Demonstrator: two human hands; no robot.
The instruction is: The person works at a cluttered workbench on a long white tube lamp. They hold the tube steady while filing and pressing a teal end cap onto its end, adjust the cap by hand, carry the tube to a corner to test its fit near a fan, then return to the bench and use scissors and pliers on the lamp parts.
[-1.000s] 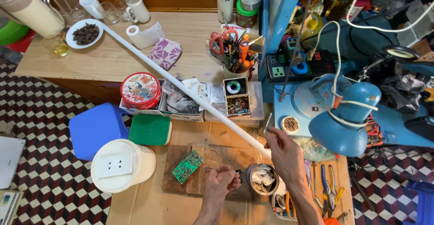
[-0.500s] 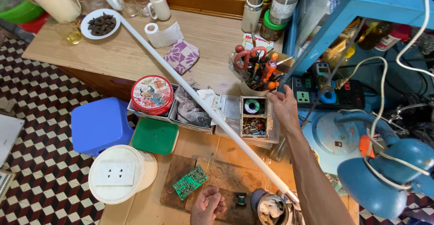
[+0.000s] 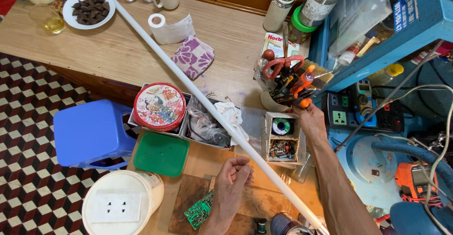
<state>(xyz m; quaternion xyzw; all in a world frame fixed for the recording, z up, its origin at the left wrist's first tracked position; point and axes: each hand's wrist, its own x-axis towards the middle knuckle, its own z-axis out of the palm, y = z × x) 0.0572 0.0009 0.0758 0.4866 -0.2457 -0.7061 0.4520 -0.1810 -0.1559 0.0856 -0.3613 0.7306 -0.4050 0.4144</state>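
Since the earlier frame, the right hand had been carried up from the small cardboard box to the tool holder, and the left hand had stayed low over the worktop.

Right hand: closed around an orange-handled tool at the lower edge of the tool holder; the fingertips were hidden behind the handle. Red-handled scissors and a second orange tool were noted standing in the same holder.

Left hand: curled into a loose fist, thumb pressed to the fingers; whether anything small was pinched could not be told. It was held just beside the long white tube, which ran diagonally from the far table to the near edge. A green circuit board lay just below it on a dark wooden board.

Outward: the cardboard box, holding a solder spool, sat between the two hands. A round red tin, a green lid, a blue stool and a white bucket with a socket plate on top were recorded to the left. A plate of dark pieces and a floral cloth lay on the far table.
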